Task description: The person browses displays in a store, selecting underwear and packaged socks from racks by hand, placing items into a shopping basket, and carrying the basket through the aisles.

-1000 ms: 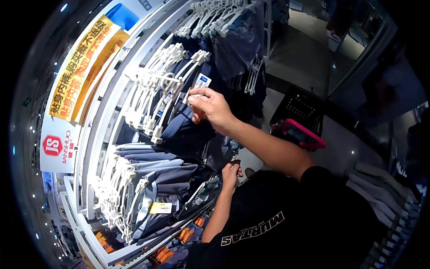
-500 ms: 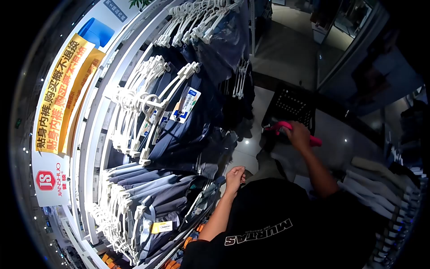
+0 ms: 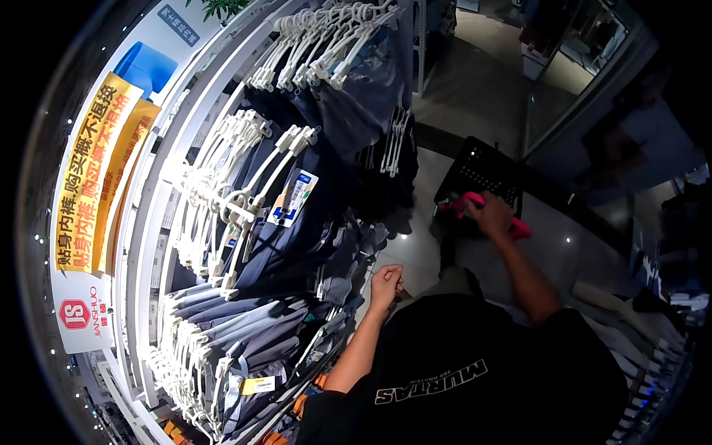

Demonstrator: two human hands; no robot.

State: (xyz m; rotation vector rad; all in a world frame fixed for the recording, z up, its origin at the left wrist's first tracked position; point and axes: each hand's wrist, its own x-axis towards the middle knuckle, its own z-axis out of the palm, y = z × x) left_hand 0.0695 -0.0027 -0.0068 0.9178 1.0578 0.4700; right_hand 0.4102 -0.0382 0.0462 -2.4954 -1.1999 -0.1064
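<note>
My right hand (image 3: pixel 491 213) is wrapped round a bright red handle (image 3: pixel 521 228), whose curved end shows past the fingers. Just beyond it, low down, is a black basket-like thing with rows of holes (image 3: pixel 475 176); whether the handle joins it is hard to see in the dark. Loosely curled, my left hand (image 3: pixel 387 288) is in front of my black shirt (image 3: pixel 437 348), and nothing shows in its fingers. The closest goods to it are dark trousers on white clip hangers (image 3: pixel 297 141), hanging to its left and apart from it.
A white rack (image 3: pixel 159 178) full of hung clothes runs along my left, with yellow signs (image 3: pixel 96 178) on its side. More garments on hangers (image 3: pixel 615 319) hang at my right. Pale floor tiles (image 3: pixel 467 67) stretch ahead, beside a mirror-like panel (image 3: pixel 586 44).
The rack and its clothes have shifted slightly left and down in view. My right hand keeps its hold on the red handle, and my left hand stays curled.
</note>
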